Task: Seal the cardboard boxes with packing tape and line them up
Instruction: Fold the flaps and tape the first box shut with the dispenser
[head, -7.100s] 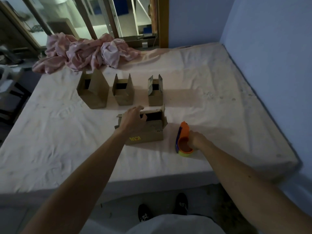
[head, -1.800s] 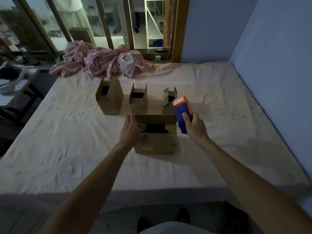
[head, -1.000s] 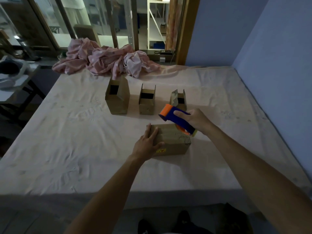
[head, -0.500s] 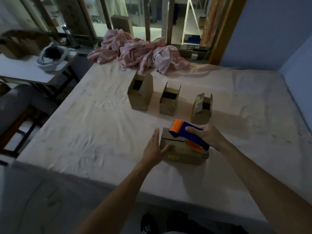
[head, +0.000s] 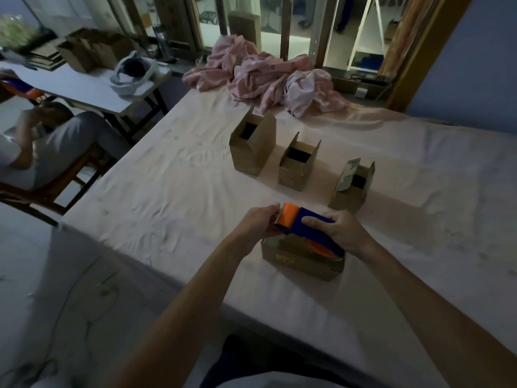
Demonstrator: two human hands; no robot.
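Observation:
A closed cardboard box (head: 299,259) lies near the front edge of the sheet-covered surface (head: 167,191). An orange and blue tape dispenser (head: 300,222) sits on top of it. My right hand (head: 341,231) grips the blue handle. My left hand (head: 258,222) curls its fingers round the orange front end at the box's left edge. Behind stand three open boxes in a row with flaps up: a left one (head: 253,152), a middle one (head: 298,170) and a right one (head: 349,191).
A crumpled pink cloth (head: 265,77) lies at the far edge by the window. To the left, a person (head: 42,141) sits on a chair beside a white side table (head: 84,88) with flat cardboard on it. A blue wall bounds the right.
My left hand has left the box's side and taken hold of the dispenser's orange front end. The dispenser has moved left along the box top. My view has swung to the left.

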